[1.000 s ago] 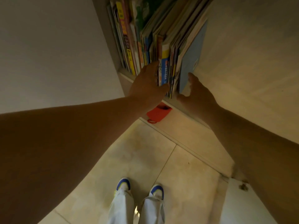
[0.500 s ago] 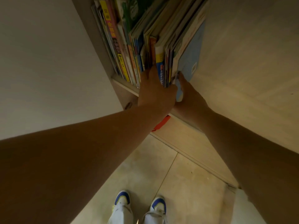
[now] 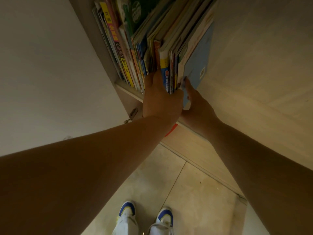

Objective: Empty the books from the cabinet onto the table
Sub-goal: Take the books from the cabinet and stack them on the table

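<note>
While both hands clamp a book bundle (image 3: 171,72), left hand (image 3: 160,100) and right hand (image 3: 198,106) closed, one spine (image 3: 120,53) reads 小学语文.

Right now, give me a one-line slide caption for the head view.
Both hands, left hand and right hand, close on a bunch of books at the cabinet shelf.

Left hand (image 3: 160,99) fingers hidden among the books (image 3: 167,53) — book tops cut off by frame.

A yellow-and-black book spine (image 3: 120,54) reads "小学语文".
</note>
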